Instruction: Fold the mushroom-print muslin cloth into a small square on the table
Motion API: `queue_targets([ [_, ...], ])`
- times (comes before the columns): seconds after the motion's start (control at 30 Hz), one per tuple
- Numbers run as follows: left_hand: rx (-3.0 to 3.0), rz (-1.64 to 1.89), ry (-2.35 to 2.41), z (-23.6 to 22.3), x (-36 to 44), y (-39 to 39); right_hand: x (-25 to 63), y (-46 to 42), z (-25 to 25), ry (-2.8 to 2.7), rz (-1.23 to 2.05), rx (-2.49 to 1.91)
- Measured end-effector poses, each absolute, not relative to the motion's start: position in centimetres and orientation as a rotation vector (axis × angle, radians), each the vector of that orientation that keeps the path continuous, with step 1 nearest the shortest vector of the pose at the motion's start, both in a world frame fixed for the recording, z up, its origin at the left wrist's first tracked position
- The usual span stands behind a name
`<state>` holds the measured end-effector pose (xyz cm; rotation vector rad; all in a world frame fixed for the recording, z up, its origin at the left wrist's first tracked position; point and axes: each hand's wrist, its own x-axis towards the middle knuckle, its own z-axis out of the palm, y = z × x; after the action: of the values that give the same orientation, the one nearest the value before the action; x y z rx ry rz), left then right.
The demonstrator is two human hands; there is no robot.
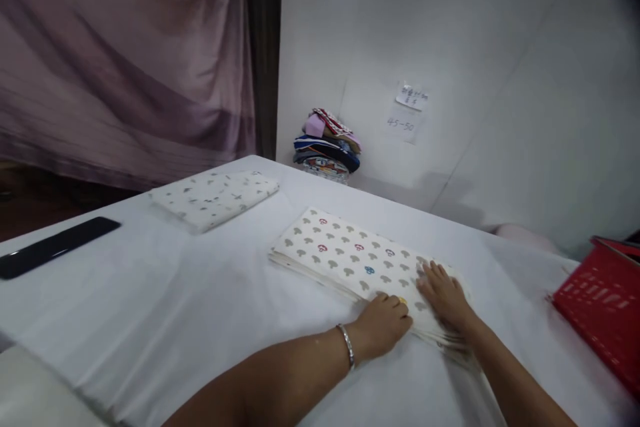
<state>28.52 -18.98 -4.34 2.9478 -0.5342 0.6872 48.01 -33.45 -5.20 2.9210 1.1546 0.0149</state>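
A folded white cloth with a mushroom print [340, 250] lies on the white table [175, 307], long side running away to the left. My left hand [383, 327], a silver bracelet on its wrist, rests on the cloth's near edge with the fingers curled under. My right hand [443, 293] lies flat on the cloth's right end, fingers stretched out. Neither hand lifts the cloth.
A second folded white printed cloth [215, 197] lies at the far left of the table. A black flat object [55, 247] sits at the left edge. A red basket [605, 300] stands at the right. A pile of coloured clothes [327, 143] rests by the wall.
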Motion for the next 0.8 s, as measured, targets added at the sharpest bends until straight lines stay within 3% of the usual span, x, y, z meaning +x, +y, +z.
queue_targets([
  [0.47,2.925,0.651,-0.552,-4.7,28.2,-17.8,44.9,-35.6,-7.7,1.332,0.088,2.840],
  [0.8,2.999,0.681,-0.334,-4.0,22.1,-5.8,43.8,-34.2,-7.7,1.302,0.028,2.933],
])
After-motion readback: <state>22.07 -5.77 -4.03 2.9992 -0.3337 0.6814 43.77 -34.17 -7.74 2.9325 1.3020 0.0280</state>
